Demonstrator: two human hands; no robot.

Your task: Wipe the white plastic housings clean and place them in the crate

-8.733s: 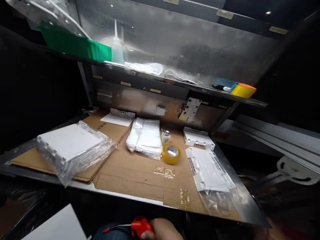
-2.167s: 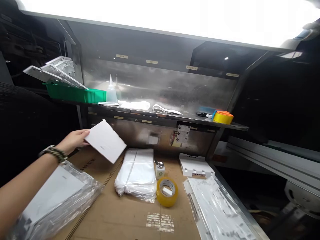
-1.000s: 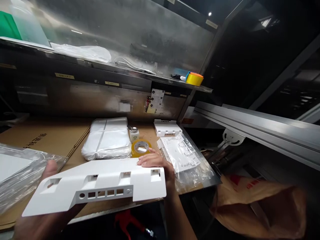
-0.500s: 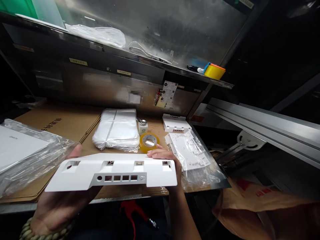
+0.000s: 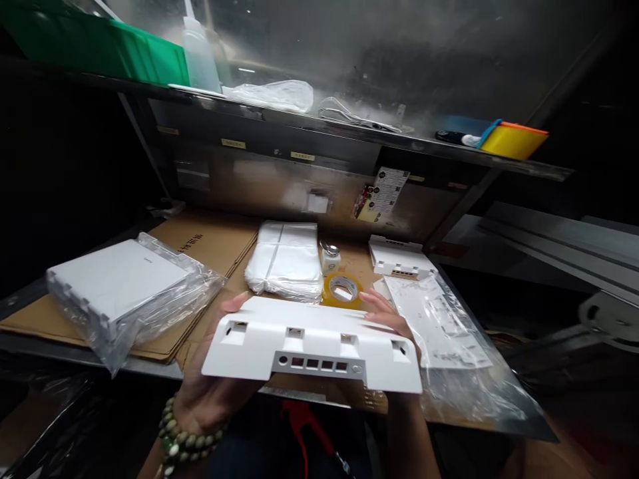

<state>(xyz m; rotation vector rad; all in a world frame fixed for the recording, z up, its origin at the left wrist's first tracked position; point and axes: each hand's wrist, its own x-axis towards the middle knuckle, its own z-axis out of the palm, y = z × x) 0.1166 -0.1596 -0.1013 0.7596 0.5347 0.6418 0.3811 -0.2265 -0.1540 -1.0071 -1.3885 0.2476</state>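
A white plastic router housing [image 5: 319,332] is held up level above the front edge of the bench, its grey port strip with square cut-outs facing me. My left hand [image 5: 214,366] grips its left end, thumb on the top edge and the other fingers hidden beneath. On the right end, my right hand [image 5: 392,316] has its fingers over the top edge; the rest is behind the housing. A roll of yellow tape [image 5: 342,290] lies just beyond. Left of it is a stack of clear plastic bags [image 5: 287,259].
A bagged white unit [image 5: 124,279] rests on flat cardboard [image 5: 214,233] at left. Another white housing [image 5: 402,257] and a sheet of labels [image 5: 444,326] are at right. A pump bottle [image 5: 330,258] stands behind the tape. Below the bench edge is a red air gun [image 5: 309,426].
The view has swung left, so the bench and housing appear farther right. Both hands keep hold of the housing, whose top now shows more.
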